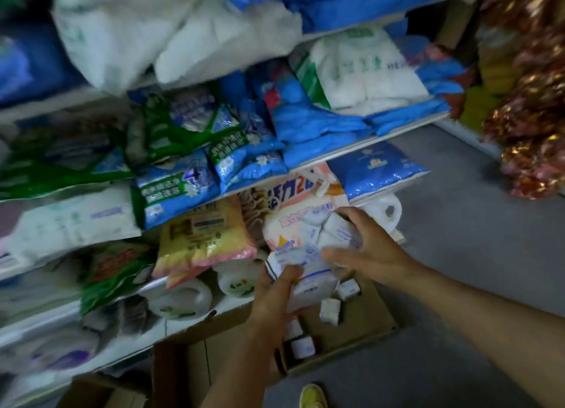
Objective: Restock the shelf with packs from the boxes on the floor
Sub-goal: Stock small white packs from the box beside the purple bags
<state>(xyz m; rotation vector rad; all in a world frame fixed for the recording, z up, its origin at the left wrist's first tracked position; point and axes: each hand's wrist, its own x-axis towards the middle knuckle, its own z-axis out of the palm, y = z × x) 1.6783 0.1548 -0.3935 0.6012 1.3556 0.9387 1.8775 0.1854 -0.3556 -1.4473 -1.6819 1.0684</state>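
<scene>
While left hand (276,288) and right hand (360,245) grip white plastic packs (308,261) | slide flat onto shelf (189,288) | support underside.

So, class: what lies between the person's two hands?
In the head view, a bundle of white packs fills the gap: the left hand grips its lower end, the right hand its upper side, above the box.

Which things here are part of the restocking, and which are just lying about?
Part of the job: left hand and right hand holding white packs; open cardboard box with small packs; shelf.

Lying about: shiny garlands; white jug; yellow shoe.
</scene>
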